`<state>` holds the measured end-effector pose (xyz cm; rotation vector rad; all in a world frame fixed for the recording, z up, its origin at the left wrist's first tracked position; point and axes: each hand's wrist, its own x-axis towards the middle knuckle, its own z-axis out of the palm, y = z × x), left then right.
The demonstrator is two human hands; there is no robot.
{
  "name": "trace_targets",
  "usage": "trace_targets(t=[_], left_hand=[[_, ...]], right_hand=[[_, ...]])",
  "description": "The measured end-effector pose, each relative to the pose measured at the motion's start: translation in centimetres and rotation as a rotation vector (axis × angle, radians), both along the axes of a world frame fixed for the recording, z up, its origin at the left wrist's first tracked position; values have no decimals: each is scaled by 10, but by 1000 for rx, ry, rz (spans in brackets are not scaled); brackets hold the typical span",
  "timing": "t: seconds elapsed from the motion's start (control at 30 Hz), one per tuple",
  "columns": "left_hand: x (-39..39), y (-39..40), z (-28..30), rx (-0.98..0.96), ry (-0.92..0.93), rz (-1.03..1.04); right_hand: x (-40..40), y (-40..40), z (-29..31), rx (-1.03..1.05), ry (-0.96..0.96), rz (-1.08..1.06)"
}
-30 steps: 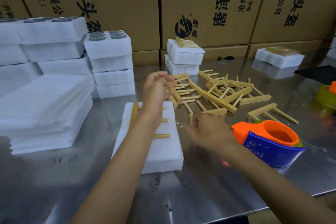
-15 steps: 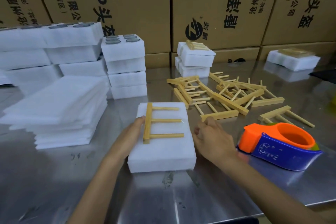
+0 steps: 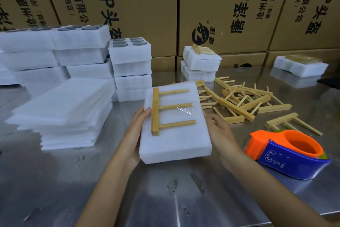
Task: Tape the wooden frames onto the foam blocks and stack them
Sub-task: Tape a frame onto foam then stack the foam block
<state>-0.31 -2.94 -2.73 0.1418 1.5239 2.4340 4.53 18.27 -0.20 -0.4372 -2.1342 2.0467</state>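
Foam block (image 3: 174,134) with one wooden frame (image 3: 166,110) taped on top sits between my two hands, lifted off the table (image 3: 184,199) near its front middle. I see clear tape (image 3: 184,109) glinting across the frame's middle rung. My left hand (image 3: 137,134) has its grip closed on the block's left edge, thumb on top beside the frame's long bar. My right hand (image 3: 219,132) grips the right edge, its fingers under the block and hidden from me. Loose frames (image 3: 244,101) lie in a heap towards the table's far right, just behind the block. An orange and blue tape dispenser (image 3: 287,153) rests by the right edge. Two finished blocks (image 3: 201,64) are stacked at the far edge against the cardboard boxes (image 3: 220,5). Stacked foam pieces (image 3: 60,112) fill the left side.
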Motion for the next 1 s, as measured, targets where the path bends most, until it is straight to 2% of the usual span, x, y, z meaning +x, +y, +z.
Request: trace_targets(t=[0.13, 0.33, 0.43, 0.5, 0.63, 0.7, 0.77, 0.9, 1.0], left_hand=[[-6, 13, -1, 177, -41, 17], [-29, 43, 22, 344, -122, -34], [-48, 57, 30, 365, -114, -7], [-63, 65, 31, 347, -94, 22], [-103, 65, 13, 195, -60, 114], [-123, 58, -6, -77, -64, 237], [-140, 48, -29, -370, 22, 378], [-172, 39, -52, -422, 140, 427], [-197, 44, -45, -580, 146, 574]], right_hand=[[2, 2, 21, -182, -96, 128], [-7, 19, 45, -419, -62, 254], [-11, 18, 38, -534, 15, 190], [-22, 7, 32, -540, 11, 123], [-66, -5, 40, -582, -17, -98], [-95, -5, 46, -578, -3, -154], [-127, -6, 49, -544, 31, -170], [-202, -16, 61, -536, 48, -173], [-262, -28, 63, -620, 5, -163]])
